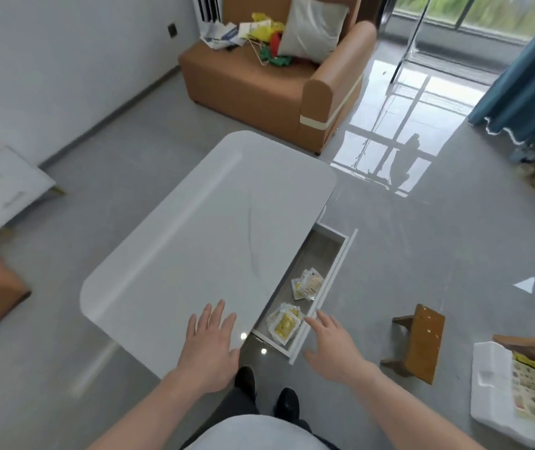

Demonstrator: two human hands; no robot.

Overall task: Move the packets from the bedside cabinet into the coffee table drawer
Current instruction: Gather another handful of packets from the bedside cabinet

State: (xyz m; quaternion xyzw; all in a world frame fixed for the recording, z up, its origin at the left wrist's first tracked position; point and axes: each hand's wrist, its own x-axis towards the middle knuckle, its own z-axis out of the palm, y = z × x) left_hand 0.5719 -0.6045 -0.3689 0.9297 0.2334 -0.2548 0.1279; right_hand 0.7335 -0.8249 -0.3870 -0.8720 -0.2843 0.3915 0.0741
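The white coffee table (194, 228) fills the middle of the head view, and its drawer (331, 277) stands pulled out on the right side. Inside lie two heaps of yellow-and-white packets, one near the front (285, 323) and one further back (308, 284). My left hand (209, 349) rests flat and open on the table's near corner. My right hand (334, 344) is open, fingers straight, fingertips at the drawer's front panel beside the near heap. The white bedside cabinet (3, 186) stands blurred at the far left.
A brown armchair (259, 76) with a cushion and clutter stands beyond the table. A small wooden stool (421, 345) sits on the floor right of the drawer. A white foam box (503, 401) lies at the lower right. My feet (266, 391) are by the table's corner.
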